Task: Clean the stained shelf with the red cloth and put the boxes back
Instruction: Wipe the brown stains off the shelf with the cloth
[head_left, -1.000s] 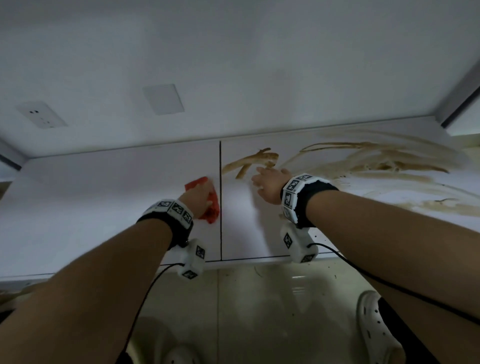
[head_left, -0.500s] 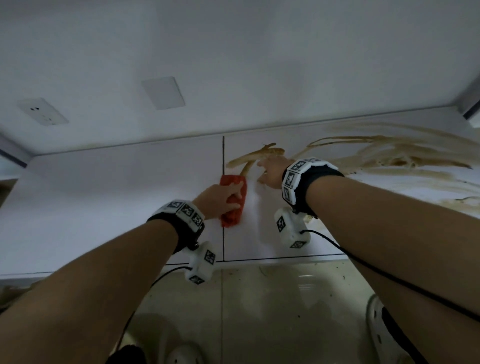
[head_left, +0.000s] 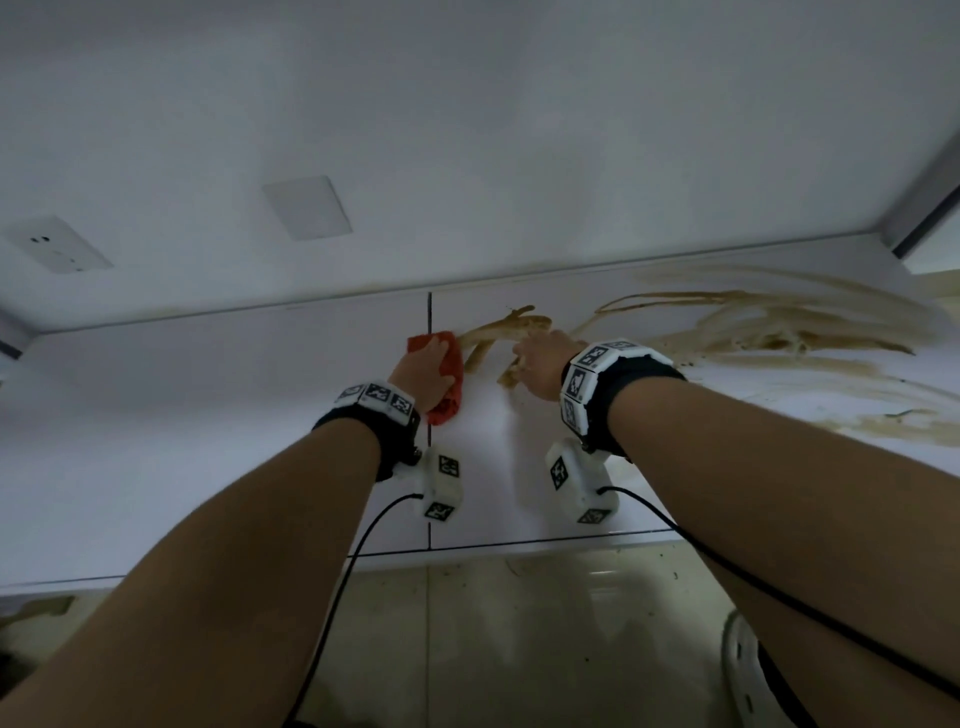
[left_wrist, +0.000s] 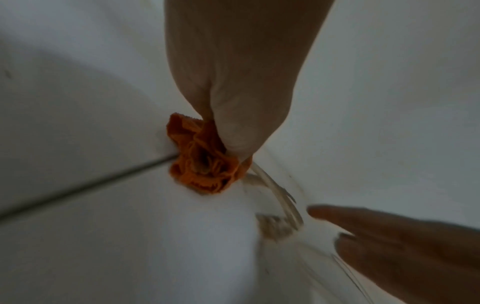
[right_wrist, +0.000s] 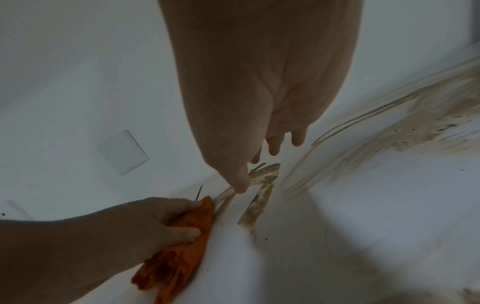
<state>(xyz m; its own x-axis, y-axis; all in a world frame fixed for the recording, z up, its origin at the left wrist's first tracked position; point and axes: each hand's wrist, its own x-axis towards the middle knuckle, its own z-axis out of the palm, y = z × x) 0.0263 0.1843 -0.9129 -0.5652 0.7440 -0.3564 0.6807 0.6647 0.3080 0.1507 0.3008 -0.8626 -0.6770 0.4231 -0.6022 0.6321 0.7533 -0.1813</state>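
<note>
The white shelf (head_left: 208, 415) carries brown streaks: a small stain (head_left: 498, 332) just right of its seam and a broad stain (head_left: 753, 322) spreading to the far right. My left hand (head_left: 426, 364) grips the bunched red cloth (head_left: 451, 382) and presses it on the shelf at the seam, its edge touching the small stain (right_wrist: 259, 195). The cloth (left_wrist: 205, 166) shows crumpled under my palm. My right hand (head_left: 537, 358) rests on the shelf with straight fingers (right_wrist: 297, 135), right of the cloth and over the small stain. No boxes are in view.
A white back wall rises behind the shelf with a blank cover plate (head_left: 306, 208) and a socket (head_left: 57, 244). A dark seam (head_left: 429, 519) splits the shelf. Below the front edge lies a glossy floor (head_left: 519, 649) with a white shoe (head_left: 748, 675).
My left hand has slid the red cloth rightward and farther back, across the seam, up to the small stain. My right hand has stayed on the stain.
</note>
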